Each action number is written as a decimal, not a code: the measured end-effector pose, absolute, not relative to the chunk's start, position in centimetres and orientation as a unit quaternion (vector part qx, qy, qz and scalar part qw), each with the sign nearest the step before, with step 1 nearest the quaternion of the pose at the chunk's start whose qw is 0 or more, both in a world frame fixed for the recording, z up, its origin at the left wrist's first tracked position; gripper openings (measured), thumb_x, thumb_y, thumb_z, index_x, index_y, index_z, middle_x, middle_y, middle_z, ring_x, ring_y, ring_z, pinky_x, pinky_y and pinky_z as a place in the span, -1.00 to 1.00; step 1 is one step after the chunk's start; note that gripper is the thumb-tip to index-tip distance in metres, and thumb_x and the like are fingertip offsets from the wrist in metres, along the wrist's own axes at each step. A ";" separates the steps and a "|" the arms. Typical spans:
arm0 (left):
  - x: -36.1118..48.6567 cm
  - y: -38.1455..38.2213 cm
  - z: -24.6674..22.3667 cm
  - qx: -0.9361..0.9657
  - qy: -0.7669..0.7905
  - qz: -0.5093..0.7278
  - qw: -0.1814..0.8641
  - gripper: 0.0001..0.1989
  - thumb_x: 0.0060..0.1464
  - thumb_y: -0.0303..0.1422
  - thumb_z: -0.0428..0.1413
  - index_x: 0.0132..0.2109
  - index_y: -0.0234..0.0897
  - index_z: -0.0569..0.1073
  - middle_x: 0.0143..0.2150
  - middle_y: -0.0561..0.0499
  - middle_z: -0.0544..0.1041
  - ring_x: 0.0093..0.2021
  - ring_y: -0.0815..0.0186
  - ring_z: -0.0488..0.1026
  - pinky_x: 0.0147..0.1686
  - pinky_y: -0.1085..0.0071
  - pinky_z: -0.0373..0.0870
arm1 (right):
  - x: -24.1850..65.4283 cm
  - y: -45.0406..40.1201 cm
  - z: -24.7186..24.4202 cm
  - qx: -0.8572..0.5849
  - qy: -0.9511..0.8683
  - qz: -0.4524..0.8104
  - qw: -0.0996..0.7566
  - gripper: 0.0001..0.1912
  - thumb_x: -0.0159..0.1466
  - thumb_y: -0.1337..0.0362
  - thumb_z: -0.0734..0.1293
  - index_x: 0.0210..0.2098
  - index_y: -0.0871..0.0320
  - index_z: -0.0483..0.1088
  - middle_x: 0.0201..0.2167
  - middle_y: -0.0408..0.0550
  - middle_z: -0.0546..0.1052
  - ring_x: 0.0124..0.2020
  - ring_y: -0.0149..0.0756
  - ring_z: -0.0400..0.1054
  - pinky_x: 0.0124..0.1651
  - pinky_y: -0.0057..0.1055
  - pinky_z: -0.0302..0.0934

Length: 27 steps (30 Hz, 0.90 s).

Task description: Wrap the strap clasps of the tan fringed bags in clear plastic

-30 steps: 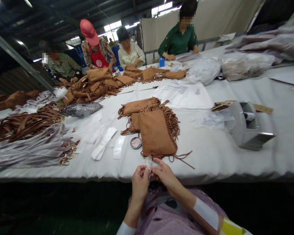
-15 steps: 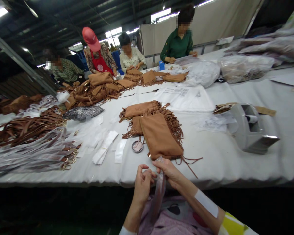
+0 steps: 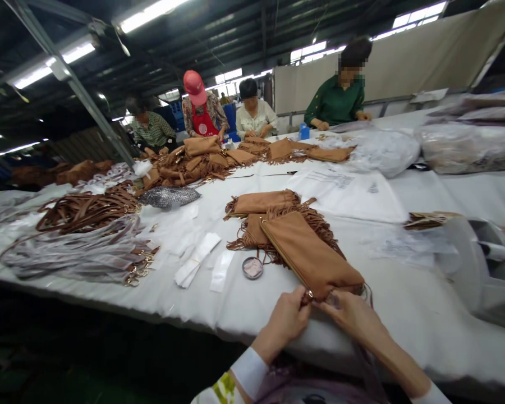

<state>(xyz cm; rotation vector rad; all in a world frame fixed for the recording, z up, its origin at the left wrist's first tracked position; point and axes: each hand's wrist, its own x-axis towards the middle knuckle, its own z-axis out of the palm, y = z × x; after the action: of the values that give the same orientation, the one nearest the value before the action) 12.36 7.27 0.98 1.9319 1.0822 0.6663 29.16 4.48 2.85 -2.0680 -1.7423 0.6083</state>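
Observation:
A tan fringed bag with a zipper along its left edge lies slanted on the table, its near end towards me. My left hand is closed on its near left corner, beside a small gold ring. Close by, my right hand is pinched shut at the bag's near edge on a plastic-wrapped strap, which hangs down towards my lap. The fingertips partly hide the strap's end. More tan fringed bags lie under and behind this one.
Left are brown straps, plastic-wrapped straps, white paper strips and a small round tin. A tape dispenser stands right. Several co-workers sit or stand beyond a pile of tan bags.
My left hand, loosely curled before, has closed on the bag's corner. My right hand has brought the wrapped strap up to it. The bag has turned, and the view has swung left.

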 end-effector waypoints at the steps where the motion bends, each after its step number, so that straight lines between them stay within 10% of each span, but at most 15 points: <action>1: 12.4 6.9 1.0 0.751 0.433 0.269 0.421 -0.91 0.02 -0.42 -0.01 -0.34 -0.21 0.39 -0.49 0.05 0.42 -0.46 0.33 0.32 -0.42 0.44 0.19 | 29.6 4.3 2.8 -0.749 -0.610 0.198 0.166 -0.69 0.10 0.00 0.29 -0.56 0.10 0.40 -0.56 0.00 0.52 -0.48 -0.15 0.40 -0.47 -0.38 0.06; 6: 11.0 5.4 0.5 0.608 0.448 0.247 0.607 -0.76 0.07 -0.29 -0.06 -0.20 -0.29 0.43 -0.57 0.11 0.37 -0.61 0.41 0.29 -0.56 0.49 0.18 | 28.3 1.3 3.0 -0.757 -0.585 0.110 0.271 -0.70 0.09 0.01 0.27 -0.36 0.07 0.47 -0.31 0.10 0.56 -0.26 -0.04 0.43 -0.27 -0.29 0.22; 12: 10.0 2.9 0.9 0.562 0.490 0.272 0.609 -0.75 0.11 -0.21 -0.07 -0.38 -0.27 0.37 -0.62 0.10 0.37 -0.68 0.42 0.25 -0.65 0.49 0.12 | 23.3 -0.3 1.2 -0.698 -0.429 0.460 0.343 -0.43 0.14 -0.23 0.07 -0.68 0.08 0.27 -0.83 -0.14 0.23 -0.76 -0.34 0.10 -0.66 -0.40 -0.02; 19: 7.7 4.6 2.3 0.730 0.558 0.298 0.260 -0.67 0.20 -0.26 -0.11 -0.43 -0.25 0.42 -0.38 -0.13 0.51 -0.26 0.17 0.40 -0.21 0.23 0.32 | 23.1 2.0 -0.2 -0.665 -0.416 0.497 0.371 -0.57 0.08 -0.15 0.15 -0.56 0.08 0.31 -0.76 -0.13 0.35 -0.76 -0.34 0.15 -0.68 -0.41 -0.01; 23: 5.2 9.1 1.0 0.747 0.589 0.307 0.044 -0.65 0.16 -0.32 -0.02 0.07 -0.28 0.37 0.21 -0.27 0.26 0.17 -0.04 0.18 0.09 -0.05 0.15 | 23.2 1.7 0.0 -0.674 -0.405 0.498 0.367 -0.62 0.07 -0.13 0.12 -0.57 0.04 0.24 -0.74 -0.18 0.31 -0.74 -0.33 0.19 -0.66 -0.40 0.09; 27: 4.3 12.1 -0.9 0.764 0.603 0.224 -0.034 -0.54 0.11 -0.26 0.07 0.15 -0.21 0.31 0.26 -0.23 0.21 0.23 -0.10 0.09 0.12 -0.14 0.08 | 23.2 1.6 0.0 -0.666 -0.410 0.504 0.366 -0.61 0.05 -0.15 0.12 -0.57 0.04 0.21 -0.76 -0.24 0.22 -0.75 -0.36 0.13 -0.67 -0.41 0.09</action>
<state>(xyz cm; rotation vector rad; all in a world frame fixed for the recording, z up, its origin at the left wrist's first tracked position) 4.31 12.05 -0.87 2.4551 1.9383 0.7209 23.22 1.57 0.04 -1.7123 -1.0551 1.2969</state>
